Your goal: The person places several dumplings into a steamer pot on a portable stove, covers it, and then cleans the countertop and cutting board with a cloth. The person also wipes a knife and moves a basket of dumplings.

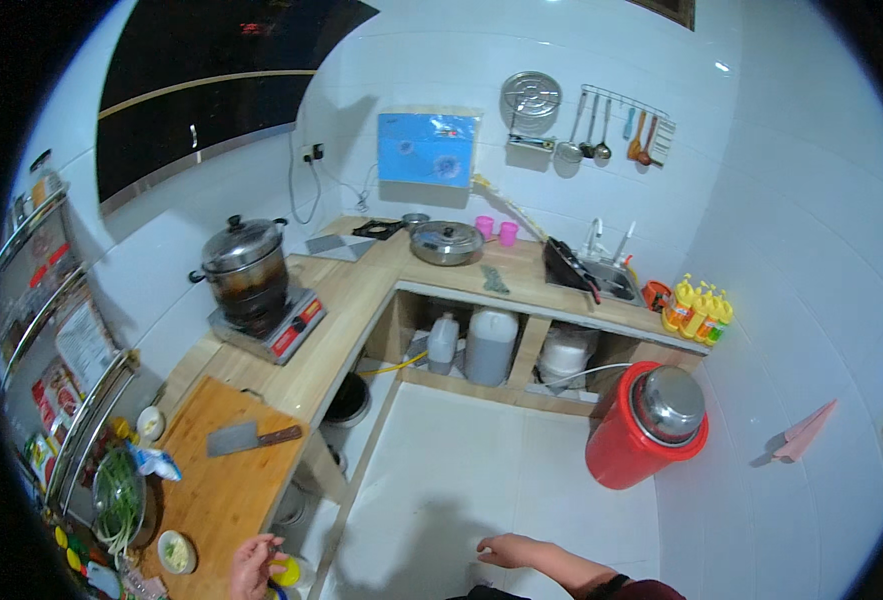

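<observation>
At the bottom, my left hand (255, 564) is at the near edge of the wooden cutting board (224, 487), with its fingers at a yellow-topped container (287, 571); whether it grips this is unclear. My right hand (498, 551) hangs over the floor, away from the counter, holding nothing visible. A cleaver (242, 438) with a brown handle lies flat on the board. Near the board's left edge stand a small white bowl of chopped food (177, 553) and a bowl of green onions (118, 495). A blue-and-white packet (157, 462) rests by the board's left edge.
A steamer pot (245, 262) stands on a portable stove (291, 330). Along the back counter are a lidded pan (447, 244), pink cups (508, 233) and a black wok (567, 264) over the sink (614, 279). A red bucket (621, 442) stands on the floor at right. A wire rack (96, 405) lines the left wall.
</observation>
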Tool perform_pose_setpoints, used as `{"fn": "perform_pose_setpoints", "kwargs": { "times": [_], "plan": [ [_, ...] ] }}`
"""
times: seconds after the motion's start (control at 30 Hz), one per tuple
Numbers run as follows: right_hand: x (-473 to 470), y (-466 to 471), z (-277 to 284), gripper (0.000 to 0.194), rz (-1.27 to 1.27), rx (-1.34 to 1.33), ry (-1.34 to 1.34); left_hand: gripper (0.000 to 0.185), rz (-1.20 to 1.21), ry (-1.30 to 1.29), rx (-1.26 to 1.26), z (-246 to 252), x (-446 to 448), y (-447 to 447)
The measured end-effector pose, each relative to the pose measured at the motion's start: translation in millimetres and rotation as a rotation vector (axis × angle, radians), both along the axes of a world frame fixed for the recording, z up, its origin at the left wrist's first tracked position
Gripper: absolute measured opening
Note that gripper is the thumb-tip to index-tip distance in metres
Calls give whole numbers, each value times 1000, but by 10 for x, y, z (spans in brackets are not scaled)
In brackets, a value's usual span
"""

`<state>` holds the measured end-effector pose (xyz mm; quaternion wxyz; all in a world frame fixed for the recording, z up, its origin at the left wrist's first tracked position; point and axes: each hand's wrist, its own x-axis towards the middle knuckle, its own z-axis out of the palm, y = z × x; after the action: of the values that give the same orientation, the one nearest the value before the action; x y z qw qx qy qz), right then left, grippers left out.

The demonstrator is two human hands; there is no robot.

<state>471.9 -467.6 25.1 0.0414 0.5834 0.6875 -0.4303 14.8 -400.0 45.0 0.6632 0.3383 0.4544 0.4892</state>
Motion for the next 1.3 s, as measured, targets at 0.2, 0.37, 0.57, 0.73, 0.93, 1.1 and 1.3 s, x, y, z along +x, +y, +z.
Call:
{"fn": "perform_pose_setpoints", "kwargs": {
  "times": [0.2,0.37,0.57,0.73,0.93,1.1,1.3],
  "plan": [
    [1392,27,-30,41,-256,-15,-92,25,-395,146,-80,124,1773,1034],
    [2148,378,-31,40,-301,-40,-143,30,-526,127,-66,182,2762,1707],
    [2634,1389,-245,41,-244,-37,-148,36,-653,218,-44,152,3329,2663],
    [2862,2452,-460,40,-186,-13,-125,40,-695,243,-8,119,3785,3731],
    [3433,3611,-254,38,-243,40,-108,38,-888,357,83,145,4498,4763],
    [3836,4668,-261,33,-344,117,-43,40,-1010,453,17,2,4872,5265],
    [4469,6362,-487,41,-319,306,61,40,-852,439,-142,-312,4937,5545]
  ]
}}
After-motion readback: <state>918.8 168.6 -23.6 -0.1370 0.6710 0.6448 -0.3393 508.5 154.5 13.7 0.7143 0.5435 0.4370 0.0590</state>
